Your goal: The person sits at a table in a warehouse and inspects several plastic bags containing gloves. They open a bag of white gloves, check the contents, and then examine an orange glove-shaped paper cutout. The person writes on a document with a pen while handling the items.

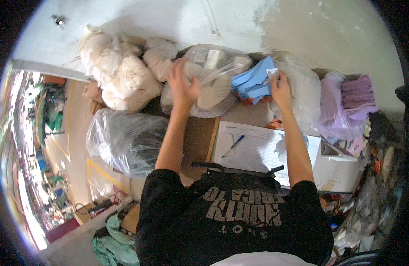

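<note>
My left hand (pixel 183 86) is on a clear plastic bag (pixel 228 66) filled with cream cloth pieces, its thumb and fingers apart against the bag's near left side. A white label shows on top of that bag. To the right, my right hand (pixel 281 90) pinches a small white tag (pixel 272 71) between thumb and fingers. The tag lies against a folded stack of light blue cloth (pixel 253 83), which leans beside the bag. Behind my right hand stands another clear bag (pixel 304 84) with pale contents.
Printed sheets (pixel 257 148) with a blue pen (pixel 233 146) lie nearer me on the table. Left are a cream cloth bundle (pixel 129 82) and a clear bag with dark contents (pixel 127 139). Purple cloth (pixel 357 95) sits at the right. A wall (pixel 319 35) stands behind.
</note>
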A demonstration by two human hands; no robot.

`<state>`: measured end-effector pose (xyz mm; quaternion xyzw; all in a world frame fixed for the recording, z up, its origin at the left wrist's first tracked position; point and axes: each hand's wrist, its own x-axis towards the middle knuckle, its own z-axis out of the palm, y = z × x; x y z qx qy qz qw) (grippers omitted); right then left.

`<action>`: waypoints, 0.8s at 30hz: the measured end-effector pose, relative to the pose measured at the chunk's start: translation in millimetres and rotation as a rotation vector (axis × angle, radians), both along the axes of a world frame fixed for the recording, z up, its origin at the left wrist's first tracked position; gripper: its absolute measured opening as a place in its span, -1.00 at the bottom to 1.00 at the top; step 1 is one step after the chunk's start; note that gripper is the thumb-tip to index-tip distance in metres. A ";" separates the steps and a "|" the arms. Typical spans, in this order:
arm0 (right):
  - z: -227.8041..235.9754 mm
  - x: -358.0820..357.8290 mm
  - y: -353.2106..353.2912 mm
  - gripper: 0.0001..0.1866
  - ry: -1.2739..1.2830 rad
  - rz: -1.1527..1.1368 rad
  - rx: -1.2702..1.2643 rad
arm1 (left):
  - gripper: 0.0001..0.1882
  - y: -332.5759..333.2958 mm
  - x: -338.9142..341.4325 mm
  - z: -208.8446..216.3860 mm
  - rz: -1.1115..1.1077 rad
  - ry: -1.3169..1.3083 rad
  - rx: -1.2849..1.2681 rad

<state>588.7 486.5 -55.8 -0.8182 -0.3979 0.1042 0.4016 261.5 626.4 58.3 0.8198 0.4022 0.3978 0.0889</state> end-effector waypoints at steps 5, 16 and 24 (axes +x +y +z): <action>17.7 -19.2 -29.5 -0.44 -0.160 0.072 0.169 | -0.33 97.3 -127.6 5.4 0.471 0.218 0.132; 34.3 -57.3 -150.5 -0.48 -0.155 0.200 0.046 | -0.15 173.3 -178.7 -30.6 0.778 0.456 -0.263; 13.1 -73.7 -214.7 -0.55 -0.256 0.162 -0.060 | -0.17 193.8 -170.7 -8.1 0.894 0.588 -0.305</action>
